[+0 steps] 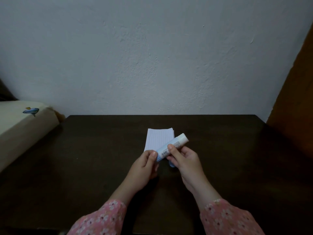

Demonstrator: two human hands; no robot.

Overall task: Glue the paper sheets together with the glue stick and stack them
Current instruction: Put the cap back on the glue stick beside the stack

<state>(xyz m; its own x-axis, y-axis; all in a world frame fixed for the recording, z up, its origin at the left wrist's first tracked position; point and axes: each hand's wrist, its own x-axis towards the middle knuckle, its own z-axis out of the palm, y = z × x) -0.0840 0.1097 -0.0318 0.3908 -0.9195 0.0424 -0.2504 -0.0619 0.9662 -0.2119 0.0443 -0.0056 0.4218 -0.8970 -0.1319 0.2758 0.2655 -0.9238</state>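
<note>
A small stack of lined white paper sheets [159,139] lies on the dark wooden table [101,150], a little past the table's middle. A white and light-blue glue stick [172,146] is held above the stack's near right corner, tilted with its white end up and to the right. My right hand [184,160] grips the stick around its middle. My left hand [145,163] pinches the stick's lower end with fingers and thumb. Something light blue [171,164] shows just under my right hand; I cannot tell what it is.
A cream cushion or mattress [22,126] with a small fish picture borders the table's left side. A pale wall [152,56] stands right behind the table. A brown wooden panel [294,102] rises at the right.
</note>
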